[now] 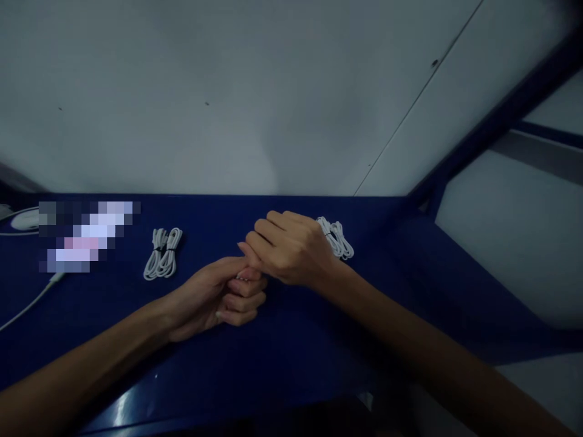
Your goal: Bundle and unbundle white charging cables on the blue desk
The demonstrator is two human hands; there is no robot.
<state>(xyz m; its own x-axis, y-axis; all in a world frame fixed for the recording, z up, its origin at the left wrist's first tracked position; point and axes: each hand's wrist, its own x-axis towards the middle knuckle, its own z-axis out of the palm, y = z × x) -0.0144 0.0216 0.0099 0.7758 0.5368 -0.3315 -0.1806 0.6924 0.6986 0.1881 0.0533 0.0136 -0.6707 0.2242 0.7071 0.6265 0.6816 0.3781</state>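
My left hand [214,300] and right hand [291,249] meet, fingers curled together on something hidden. Two coiled cables, left [163,254] and right [337,238], lie finished on the surface [296,346].

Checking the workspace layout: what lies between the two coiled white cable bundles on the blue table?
In the head view, both hands: the left hand and right hand meet fingertip to fingertip between the left coiled white cable bundle and the right one.

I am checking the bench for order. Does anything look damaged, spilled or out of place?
Nothing stands out. Two white cable bundles lie neatly coiled on the blue table. The left hand and right hand meet between them.
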